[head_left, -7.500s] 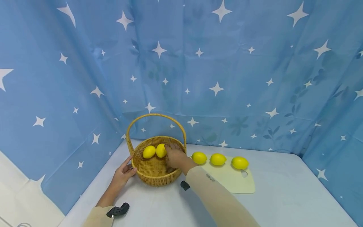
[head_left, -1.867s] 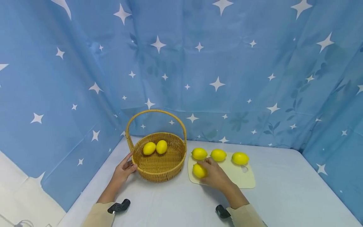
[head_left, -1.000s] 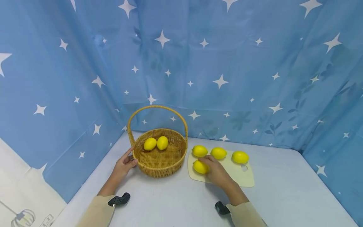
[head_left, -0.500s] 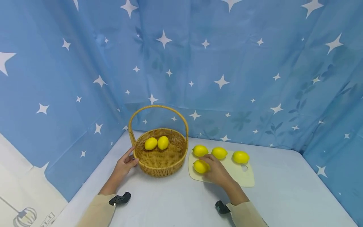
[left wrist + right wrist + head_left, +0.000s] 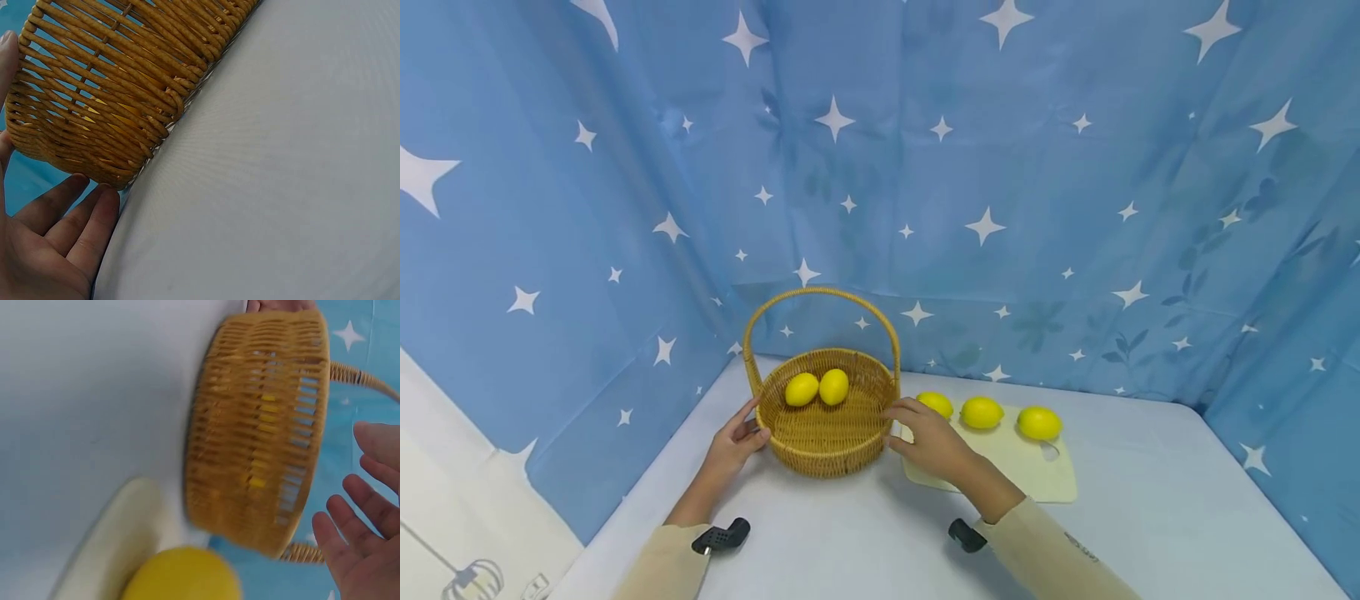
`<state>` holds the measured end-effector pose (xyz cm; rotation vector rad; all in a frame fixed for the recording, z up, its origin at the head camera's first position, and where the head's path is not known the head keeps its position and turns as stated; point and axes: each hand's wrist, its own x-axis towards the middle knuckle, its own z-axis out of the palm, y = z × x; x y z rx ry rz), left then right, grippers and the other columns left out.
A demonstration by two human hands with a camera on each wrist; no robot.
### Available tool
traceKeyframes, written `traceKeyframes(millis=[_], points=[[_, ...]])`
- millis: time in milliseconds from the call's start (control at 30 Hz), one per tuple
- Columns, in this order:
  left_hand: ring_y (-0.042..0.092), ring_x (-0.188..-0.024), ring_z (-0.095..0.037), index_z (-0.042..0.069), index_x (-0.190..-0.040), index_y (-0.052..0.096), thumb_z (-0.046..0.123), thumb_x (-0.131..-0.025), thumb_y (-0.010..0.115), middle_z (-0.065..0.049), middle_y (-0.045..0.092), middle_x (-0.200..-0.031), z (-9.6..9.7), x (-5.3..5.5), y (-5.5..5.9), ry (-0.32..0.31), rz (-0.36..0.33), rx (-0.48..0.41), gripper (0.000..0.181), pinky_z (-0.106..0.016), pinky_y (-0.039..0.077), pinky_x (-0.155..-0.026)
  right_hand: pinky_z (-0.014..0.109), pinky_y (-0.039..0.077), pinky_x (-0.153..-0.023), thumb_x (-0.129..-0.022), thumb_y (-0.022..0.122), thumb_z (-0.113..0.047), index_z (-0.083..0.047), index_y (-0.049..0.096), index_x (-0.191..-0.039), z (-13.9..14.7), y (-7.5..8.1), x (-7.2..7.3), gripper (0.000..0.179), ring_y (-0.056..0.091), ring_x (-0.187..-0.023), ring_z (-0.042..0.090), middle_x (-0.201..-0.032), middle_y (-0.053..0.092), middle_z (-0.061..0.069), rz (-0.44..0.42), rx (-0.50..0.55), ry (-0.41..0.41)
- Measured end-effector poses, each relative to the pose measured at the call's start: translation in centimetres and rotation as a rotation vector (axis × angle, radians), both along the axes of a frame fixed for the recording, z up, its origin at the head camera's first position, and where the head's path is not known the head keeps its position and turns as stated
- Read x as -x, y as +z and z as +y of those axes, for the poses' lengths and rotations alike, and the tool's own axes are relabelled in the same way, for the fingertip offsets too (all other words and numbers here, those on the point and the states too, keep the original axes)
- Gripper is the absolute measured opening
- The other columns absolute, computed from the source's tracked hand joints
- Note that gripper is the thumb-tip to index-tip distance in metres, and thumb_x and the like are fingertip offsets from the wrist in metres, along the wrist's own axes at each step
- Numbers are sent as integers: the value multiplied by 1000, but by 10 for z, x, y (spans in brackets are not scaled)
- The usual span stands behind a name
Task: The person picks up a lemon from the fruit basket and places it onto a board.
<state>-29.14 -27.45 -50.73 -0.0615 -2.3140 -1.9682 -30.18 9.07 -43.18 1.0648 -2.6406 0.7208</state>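
A wicker basket point(image 5: 831, 465) with a tall handle holds two lemons point(image 5: 802, 389). My left hand point(image 5: 730, 447) rests at its left side, straight fingertips against the wicker in the left wrist view. My right hand point(image 5: 928, 442) is beside the basket's right rim, fingers spread and palm bare in the right wrist view point(image 5: 369, 550). Behind it lies a pale cutting board point(image 5: 1037, 479), bearing three visible lemons point(image 5: 982, 412) along its far edge. One lemon point(image 5: 184, 578) shows close up over the board in the right wrist view. My right hand hides the board's left part in the head view.
A white-covered table point(image 5: 865, 542) carries the basket and board. Blue star-patterned curtain point(image 5: 1037, 183) hangs behind and along both sides of it. The basket's arched handle point(image 5: 822, 292) rises above the rim. Black devices point(image 5: 721, 536) sit at both wrists.
Earlier my right hand reached inside the basket, then held a lemon on the board's near left. It has now let go and moved left to the basket's rim. My left hand stays put.
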Motion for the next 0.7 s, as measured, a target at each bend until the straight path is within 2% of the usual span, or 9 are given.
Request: traceKeyframes(millis=[67, 200, 233, 433, 467, 567, 700], points=[[46, -129, -35, 21, -155, 29, 15, -96, 65, -26, 42, -144, 1, 0, 0, 4, -4, -6, 69, -27, 49, -92, 38, 48, -95, -95, 66, -26, -13, 61, -130, -11, 6, 3, 38, 54, -115, 18, -127, 56, -2, -19, -19, 41], [47, -127, -37, 21, -155, 30, 14, -96, 65, -28, 43, -143, 1, 0, 0, 5, 2, -3, 69, -28, 50, -91, 38, 46, -98, -96, 64, -29, -14, 59, -134, -30, 14, 13, 40, 52, -118, 17, -130, 55, -2, -43, -85, 67], [48, -126, -37, 19, -155, 30, 13, -95, 65, -28, 43, -142, 2, -2, 3, 5, -3, -3, 69, -28, 50, -91, 38, 45, -99, -96, 63, -29, -14, 59, -134, -35, 16, 17, 41, 52, -120, 18, -131, 54, 0, -45, -105, 73], [50, -124, -39, 18, -154, 32, 13, -95, 66, -29, 45, -140, 1, 1, 0, 27, 4, 12, 69, -32, 51, -90, 36, 44, -100, -95, 66, -26, -14, 59, -134, -59, 19, 43, 41, 50, -122, 18, -132, 55, 1, -70, -206, 97], [51, -123, -39, 19, -154, 33, 13, -94, 66, -29, 46, -139, 1, 4, -5, 30, 17, 14, 68, -32, 52, -89, 35, 44, -100, -94, 67, -26, -13, 59, -134, -63, 20, 47, 42, 51, -121, 18, -132, 55, 1, -83, -213, 96], [52, -122, -39, 18, -153, 33, 11, -95, 66, -29, 47, -138, 2, 5, -6, 22, 33, 8, 67, -33, 52, -88, 36, 44, -100, -93, 69, -24, -11, 60, -133, -74, 20, 58, 44, 51, -122, 20, -132, 56, 2, -131, -202, 88], [53, -121, -38, 19, -153, 34, 13, -94, 66, -29, 47, -138, 0, 4, -7, 24, 35, 8, 67, -32, 53, -87, 37, 46, -97, -92, 70, -22, -10, 59, -134, -90, 20, 70, 45, 52, -121, 22, -132, 57, 3, -240, -148, 66]])
